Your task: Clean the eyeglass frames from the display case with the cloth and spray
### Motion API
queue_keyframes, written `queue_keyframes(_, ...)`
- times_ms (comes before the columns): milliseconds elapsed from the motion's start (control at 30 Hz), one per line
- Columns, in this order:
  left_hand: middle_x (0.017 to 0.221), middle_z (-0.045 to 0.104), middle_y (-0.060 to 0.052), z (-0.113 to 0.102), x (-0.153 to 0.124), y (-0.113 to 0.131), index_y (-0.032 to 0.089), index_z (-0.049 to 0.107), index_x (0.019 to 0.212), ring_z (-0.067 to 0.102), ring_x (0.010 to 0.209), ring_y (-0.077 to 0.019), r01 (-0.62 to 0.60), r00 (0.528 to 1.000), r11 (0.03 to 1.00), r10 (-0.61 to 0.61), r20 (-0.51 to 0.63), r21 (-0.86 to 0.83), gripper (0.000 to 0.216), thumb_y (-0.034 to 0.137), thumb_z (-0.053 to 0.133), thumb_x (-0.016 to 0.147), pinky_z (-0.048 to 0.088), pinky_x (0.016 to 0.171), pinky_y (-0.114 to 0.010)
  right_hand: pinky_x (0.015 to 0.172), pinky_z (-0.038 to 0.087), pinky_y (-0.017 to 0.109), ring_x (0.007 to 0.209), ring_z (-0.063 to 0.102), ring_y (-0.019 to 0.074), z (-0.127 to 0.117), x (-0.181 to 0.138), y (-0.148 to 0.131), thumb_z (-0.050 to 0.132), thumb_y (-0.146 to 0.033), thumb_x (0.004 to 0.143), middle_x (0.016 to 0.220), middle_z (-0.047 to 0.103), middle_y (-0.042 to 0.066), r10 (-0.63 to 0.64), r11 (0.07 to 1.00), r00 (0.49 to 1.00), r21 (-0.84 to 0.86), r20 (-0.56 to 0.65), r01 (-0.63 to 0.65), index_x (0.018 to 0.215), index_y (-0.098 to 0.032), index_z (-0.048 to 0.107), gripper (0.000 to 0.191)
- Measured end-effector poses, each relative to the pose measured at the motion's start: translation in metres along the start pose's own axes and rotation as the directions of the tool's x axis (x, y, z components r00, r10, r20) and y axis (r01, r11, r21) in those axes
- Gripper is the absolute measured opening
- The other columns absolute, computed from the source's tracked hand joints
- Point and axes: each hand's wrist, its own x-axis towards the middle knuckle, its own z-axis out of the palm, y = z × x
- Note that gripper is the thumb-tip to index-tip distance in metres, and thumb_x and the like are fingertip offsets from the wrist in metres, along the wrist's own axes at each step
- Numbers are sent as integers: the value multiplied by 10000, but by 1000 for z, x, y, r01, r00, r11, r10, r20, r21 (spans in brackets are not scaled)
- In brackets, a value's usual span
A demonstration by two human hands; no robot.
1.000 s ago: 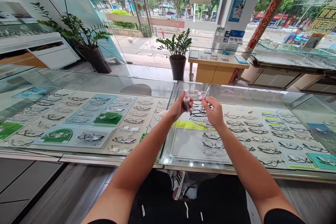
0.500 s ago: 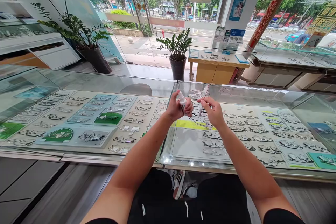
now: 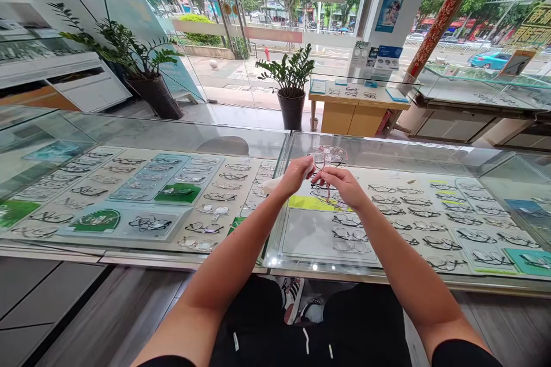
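Both my hands are raised over the glass counter (image 3: 387, 152) of an eyewear showcase. My left hand (image 3: 296, 175) is closed round a small white spray bottle (image 3: 309, 170), mostly hidden by the fingers. Just to its right, almost touching it, my right hand (image 3: 342, 184) pinches a pair of thin pink-framed glasses (image 3: 329, 156), whose lenses stand above both hands, facing me. A white cloth (image 3: 269, 184) lies on the glass under my left wrist.
Under the glass lie several rows of spectacles on trays (image 3: 181, 194). Beyond the counter stand two potted plants (image 3: 291, 92), a yellow desk (image 3: 357, 109) and a shop window onto a street. My knees are below the counter edge.
The glasses have turned from edge-on to lenses facing me. My left hand has lowered and tilted the spray bottle, so it is now largely hidden. Both hands have drawn closer together.
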Motion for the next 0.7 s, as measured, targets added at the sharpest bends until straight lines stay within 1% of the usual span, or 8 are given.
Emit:
queue_keyframes(133,659,570,-11,0,-1,2,207,567,695,478,616,-148,4,1000,1000,-4,1,-11,607,754,496,950,388,656,-323,918,539,391,918,658,229,-1,0,0,685,-553,1007,1004,809,79,2,1000,1000,26,-9,-2,924,-224,870,386)
queue_keyframes(233,646,562,-10,0,-2,5,202,585,701,469,613,-147,14,1000,1000,-14,20,5,624,752,464,970,366,645,-316,881,527,380,886,636,217,-4,1,1,701,-547,988,1003,813,78,10,997,998,72,-63,-6,954,-227,876,367)
queue_keyframes(333,633,564,-15,2,-4,7,198,602,701,488,622,-157,25,997,999,-27,78,21,630,747,455,971,374,656,-320,819,512,359,859,614,202,-7,3,5,717,-540,961,1020,811,79,34,987,989,161,-143,-11,963,-226,873,350)
queue_keyframes(433,646,567,-21,3,-6,6,197,591,689,491,642,-165,6,985,1000,-11,170,31,624,724,458,994,376,675,-328,777,497,340,861,613,193,-9,5,7,724,-532,942,1043,804,81,66,973,974,232,-216,-14,952,-225,863,336)
queue_keyframes(567,629,512,-13,5,-8,2,206,516,627,441,626,-158,-3,962,1000,-6,274,31,626,694,491,1019,351,671,-333,722,484,323,841,595,189,-9,6,9,742,-532,922,952,768,68,81,969,965,247,-249,-18,915,-226,847,323)
queue_keyframes(633,617,497,-13,6,-8,3,209,507,613,422,617,-157,1,957,1000,-9,291,28,631,697,498,1013,341,660,-334,674,478,322,811,564,189,-8,6,8,749,-547,910,922,749,66,90,967,966,252,-244,-26,907,-226,840,333)
queue_keyframes(700,629,522,-20,5,-8,4,205,538,633,434,627,-162,-3,963,1000,-1,270,15,622,702,491,1003,344,659,-335,654,475,322,799,548,189,-8,6,8,750,-556,908,932,753,71,94,966,965,257,-244,-29,919,-227,842,342)
